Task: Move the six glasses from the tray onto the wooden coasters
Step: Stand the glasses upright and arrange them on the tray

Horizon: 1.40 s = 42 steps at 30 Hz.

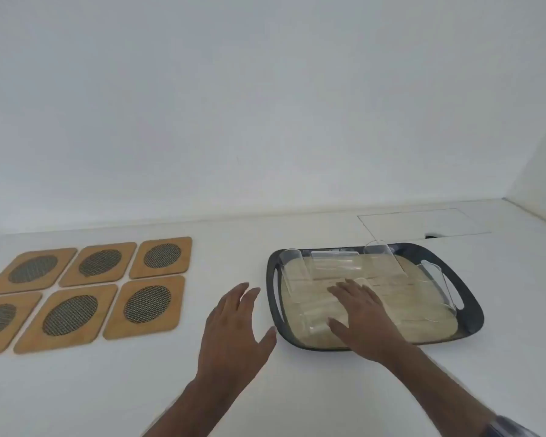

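Fingers of the right hand lay spread over a clear glass in the tray; grip indistinct. Left hand hovered with fingers spread, beside the tray's near-left edge. Glasses blurred, count uncertain. Desk lay bare between tray and coasters; leftmost coaster cropped.

Wooden coasters – mesh centres; clear glasses; glossy dark tray.
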Each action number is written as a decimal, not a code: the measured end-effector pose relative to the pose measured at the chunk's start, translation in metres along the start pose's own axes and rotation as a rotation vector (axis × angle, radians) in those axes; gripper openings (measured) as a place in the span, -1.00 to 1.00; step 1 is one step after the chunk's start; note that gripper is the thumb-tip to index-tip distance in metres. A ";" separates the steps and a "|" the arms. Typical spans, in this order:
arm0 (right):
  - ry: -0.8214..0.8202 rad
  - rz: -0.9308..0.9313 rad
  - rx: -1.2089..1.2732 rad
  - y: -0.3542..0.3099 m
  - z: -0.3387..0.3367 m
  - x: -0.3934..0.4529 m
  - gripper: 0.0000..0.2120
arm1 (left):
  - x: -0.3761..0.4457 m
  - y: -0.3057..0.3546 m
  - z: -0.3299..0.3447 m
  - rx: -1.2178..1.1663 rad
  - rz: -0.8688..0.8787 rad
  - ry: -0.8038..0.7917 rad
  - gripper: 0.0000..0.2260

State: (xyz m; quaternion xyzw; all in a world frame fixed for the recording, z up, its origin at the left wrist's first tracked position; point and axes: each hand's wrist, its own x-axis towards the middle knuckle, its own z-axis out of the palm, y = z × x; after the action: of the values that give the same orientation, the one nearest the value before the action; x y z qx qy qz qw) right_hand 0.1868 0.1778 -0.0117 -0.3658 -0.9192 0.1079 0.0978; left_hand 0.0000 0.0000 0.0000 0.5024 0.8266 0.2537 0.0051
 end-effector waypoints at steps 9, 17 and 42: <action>-0.193 -0.207 -0.187 0.020 0.018 0.018 -0.21 | -0.008 0.032 0.028 -0.186 -0.125 0.006 -0.44; -0.076 -0.246 -0.180 0.019 0.033 0.026 -0.30 | 0.002 0.037 0.035 -0.257 -0.202 0.021 -0.45; 0.065 -0.076 0.784 0.015 0.027 0.020 -0.35 | 0.053 0.055 0.066 -0.657 -0.232 0.089 -0.49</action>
State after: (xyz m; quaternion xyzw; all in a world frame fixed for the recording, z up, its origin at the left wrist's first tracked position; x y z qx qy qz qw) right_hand 0.1759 0.1989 -0.0400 -0.2696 -0.8178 0.4353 0.2628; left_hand 0.0372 0.0918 -0.0214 0.3651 0.7517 0.5256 0.1592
